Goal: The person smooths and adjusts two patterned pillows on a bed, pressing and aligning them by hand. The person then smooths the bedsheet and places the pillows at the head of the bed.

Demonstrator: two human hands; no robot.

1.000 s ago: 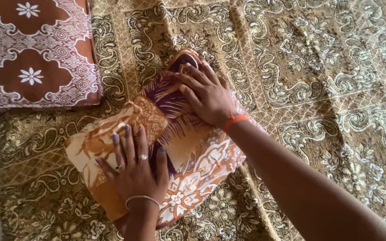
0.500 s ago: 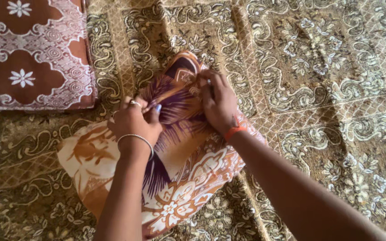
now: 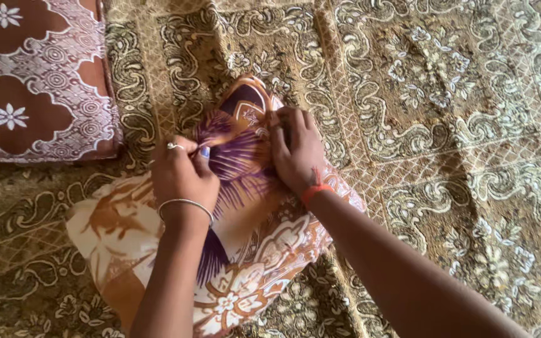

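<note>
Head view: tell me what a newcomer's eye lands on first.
At centre, the left hand and right hand pinch a folded orange, white and purple patterned cloth. It lies on a gold floral bedspread, with a brown-and-white patterned cushion at upper left.

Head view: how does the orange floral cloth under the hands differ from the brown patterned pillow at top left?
The orange floral cloth is crumpled, pinched by the left hand and right hand; the brown patterned pillow lies flat, untouched. The cloth shows purple fronds; the pillow has white flowers. Both rest on the gold bedspread.
</note>
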